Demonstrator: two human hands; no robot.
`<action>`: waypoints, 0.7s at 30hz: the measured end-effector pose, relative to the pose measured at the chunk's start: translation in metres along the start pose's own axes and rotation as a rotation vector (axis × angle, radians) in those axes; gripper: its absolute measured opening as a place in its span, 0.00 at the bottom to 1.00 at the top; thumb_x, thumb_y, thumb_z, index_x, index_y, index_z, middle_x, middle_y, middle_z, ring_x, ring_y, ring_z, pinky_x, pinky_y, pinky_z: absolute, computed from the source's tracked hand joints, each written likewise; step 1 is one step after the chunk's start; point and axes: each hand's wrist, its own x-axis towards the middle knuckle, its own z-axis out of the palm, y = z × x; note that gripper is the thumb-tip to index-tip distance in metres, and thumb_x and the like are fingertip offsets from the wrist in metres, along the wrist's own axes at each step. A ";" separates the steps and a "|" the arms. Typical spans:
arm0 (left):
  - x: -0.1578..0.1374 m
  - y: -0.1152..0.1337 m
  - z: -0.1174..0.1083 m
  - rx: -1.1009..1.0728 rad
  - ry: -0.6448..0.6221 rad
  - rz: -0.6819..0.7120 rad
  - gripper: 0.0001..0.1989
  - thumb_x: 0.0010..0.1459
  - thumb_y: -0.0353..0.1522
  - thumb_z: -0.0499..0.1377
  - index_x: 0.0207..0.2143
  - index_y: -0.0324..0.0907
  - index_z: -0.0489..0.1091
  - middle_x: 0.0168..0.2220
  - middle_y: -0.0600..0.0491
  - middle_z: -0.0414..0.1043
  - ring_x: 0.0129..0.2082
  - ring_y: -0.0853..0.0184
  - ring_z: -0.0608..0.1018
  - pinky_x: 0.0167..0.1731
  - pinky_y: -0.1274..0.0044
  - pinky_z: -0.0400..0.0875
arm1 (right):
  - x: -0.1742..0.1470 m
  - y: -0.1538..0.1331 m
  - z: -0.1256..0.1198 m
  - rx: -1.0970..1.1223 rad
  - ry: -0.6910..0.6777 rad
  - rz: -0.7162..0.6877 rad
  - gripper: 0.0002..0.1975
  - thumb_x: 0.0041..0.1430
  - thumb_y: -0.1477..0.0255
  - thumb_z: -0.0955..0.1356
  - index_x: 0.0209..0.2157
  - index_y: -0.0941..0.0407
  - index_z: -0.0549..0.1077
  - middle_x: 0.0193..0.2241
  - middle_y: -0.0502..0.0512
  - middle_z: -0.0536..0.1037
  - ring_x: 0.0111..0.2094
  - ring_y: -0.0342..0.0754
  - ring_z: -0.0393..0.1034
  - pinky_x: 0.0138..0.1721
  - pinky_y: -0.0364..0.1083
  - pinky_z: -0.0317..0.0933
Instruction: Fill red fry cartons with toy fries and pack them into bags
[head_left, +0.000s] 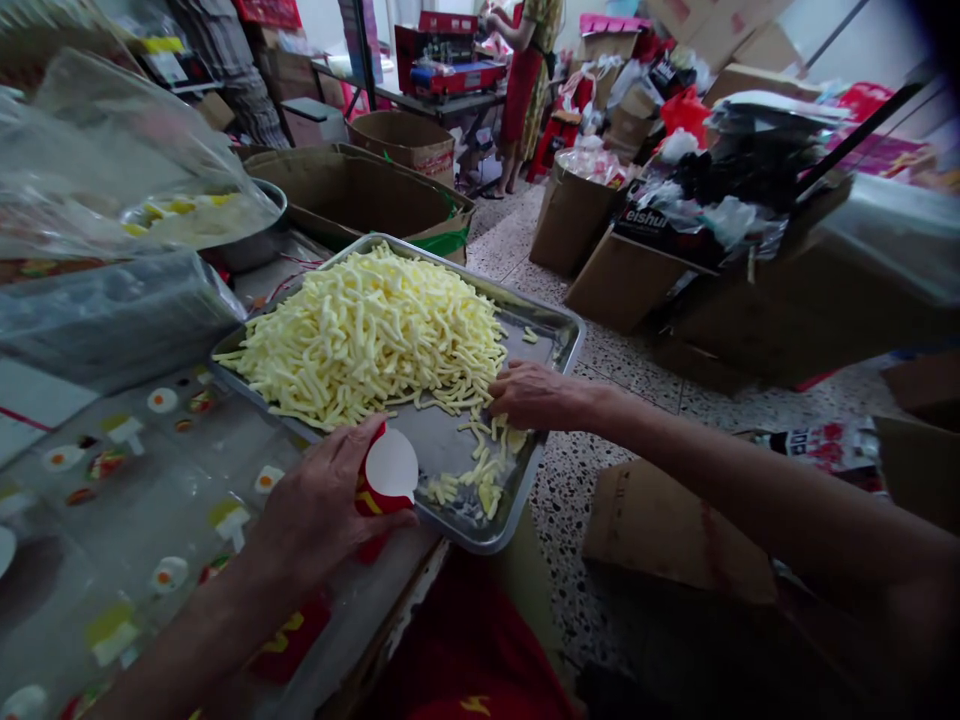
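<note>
A metal tray [559, 345] holds a tall heap of pale yellow fries [375, 330], with several loose ones strewn on its near right part. My left hand [330, 485], at the tray's near edge, is wrapped around a small red fry carton [386, 475] with a yellow mark and a white inside. The carton's mouth faces up and looks bare. Over the right side of the tray, my right hand [532, 395] has its fingers curled down among fries at the heap's edge; the fingertips are partly hidden.
A printed plastic cover lies on the table [180, 480]; a red carton [292, 635] rests there. A metal bowl [274, 205] under clear plastic stands behind. Open cardboard boxes [360, 190] surround the tray's far side. Further off, a person [525, 90] stands by a red machine [450, 65].
</note>
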 end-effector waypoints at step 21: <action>0.080 0.043 0.019 0.085 -0.143 -0.092 0.47 0.43 0.49 0.73 0.61 0.39 0.63 0.54 0.40 0.73 0.50 0.49 0.78 0.45 0.65 0.73 | 0.021 -0.028 0.002 1.294 0.596 0.690 0.08 0.43 0.72 0.72 0.29 0.58 0.76 0.22 0.48 0.74 0.23 0.40 0.65 0.26 0.42 0.59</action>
